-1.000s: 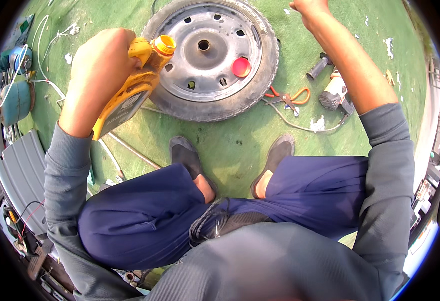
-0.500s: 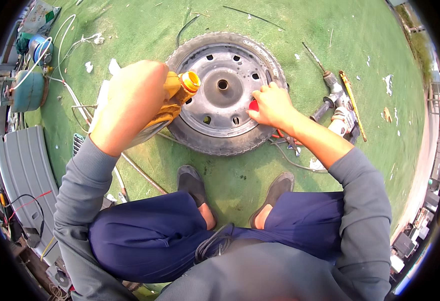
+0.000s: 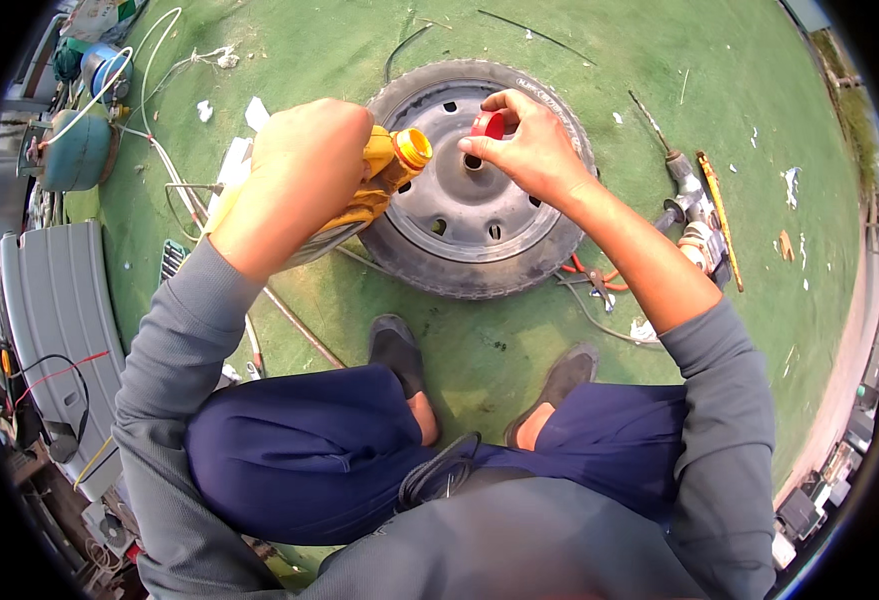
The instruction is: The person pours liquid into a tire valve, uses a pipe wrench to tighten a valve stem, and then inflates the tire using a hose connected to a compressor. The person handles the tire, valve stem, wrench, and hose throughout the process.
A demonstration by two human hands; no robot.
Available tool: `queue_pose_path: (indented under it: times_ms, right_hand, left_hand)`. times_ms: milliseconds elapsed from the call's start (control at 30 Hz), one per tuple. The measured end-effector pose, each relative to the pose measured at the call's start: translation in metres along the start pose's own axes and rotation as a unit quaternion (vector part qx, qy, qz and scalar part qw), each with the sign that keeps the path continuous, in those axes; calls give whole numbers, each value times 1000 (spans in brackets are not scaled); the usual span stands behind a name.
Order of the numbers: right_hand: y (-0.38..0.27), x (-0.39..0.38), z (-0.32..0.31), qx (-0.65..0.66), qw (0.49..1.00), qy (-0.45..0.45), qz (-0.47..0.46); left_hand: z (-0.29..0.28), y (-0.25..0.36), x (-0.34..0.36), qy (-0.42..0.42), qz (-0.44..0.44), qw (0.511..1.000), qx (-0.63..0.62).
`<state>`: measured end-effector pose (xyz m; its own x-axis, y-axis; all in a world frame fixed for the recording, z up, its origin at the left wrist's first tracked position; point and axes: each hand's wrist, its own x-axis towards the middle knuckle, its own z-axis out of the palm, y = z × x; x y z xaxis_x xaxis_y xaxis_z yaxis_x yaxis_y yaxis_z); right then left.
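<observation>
My left hand (image 3: pixel 309 175) is closed around the handle of a yellow jug (image 3: pixel 384 185), tilted so that its uncapped mouth points to the right. Its label and lower body are mostly hidden behind the hand and forearm. Between the thumb and fingers of my right hand (image 3: pixel 534 145) is a red cap (image 3: pixel 488 125), held above the hub of a wheel. That wheel, a grey steel rim with a black tyre (image 3: pixel 479 283), lies flat on the green ground covering in front of my feet.
Right of the wheel lie a power drill with a long bit (image 3: pixel 694 205), a yellow bar (image 3: pixel 721 220) and orange-handled pliers (image 3: pixel 595 275). On the left are a teal gas cylinder (image 3: pixel 79 150), hoses and a grey ridged case (image 3: pixel 64 330).
My right hand has moved from the tyre's right edge up and left over the wheel's hub, carrying the red cap. The left hand keeps its hold on the tilted jug.
</observation>
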<state>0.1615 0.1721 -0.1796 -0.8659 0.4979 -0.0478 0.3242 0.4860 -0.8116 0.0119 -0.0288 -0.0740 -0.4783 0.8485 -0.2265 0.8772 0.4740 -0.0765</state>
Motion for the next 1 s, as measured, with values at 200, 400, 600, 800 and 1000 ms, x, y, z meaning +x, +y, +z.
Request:
queue_pose_path:
  times_ms: [200,400,600,800,1000]
  right_hand:
    - [-25,30,65,285,955,81,-19]
    - [-7,8,76,150,988,1,-31]
    - [-11,16,65,158,980,-66,-103]
    - [-19,26,52,90,970,-139,-179]
    - [-47,33,36,-31,964,-131,-231]
  left_hand:
    - [4,-3,0,11,4,1000,-12]
    - [4,-11,-11,40,1,998,-38]
    - [4,-17,-16,40,-2,998,-43]
    - [5,-25,-21,58,-5,997,-47]
    - [5,-39,-27,106,3,994,-36]
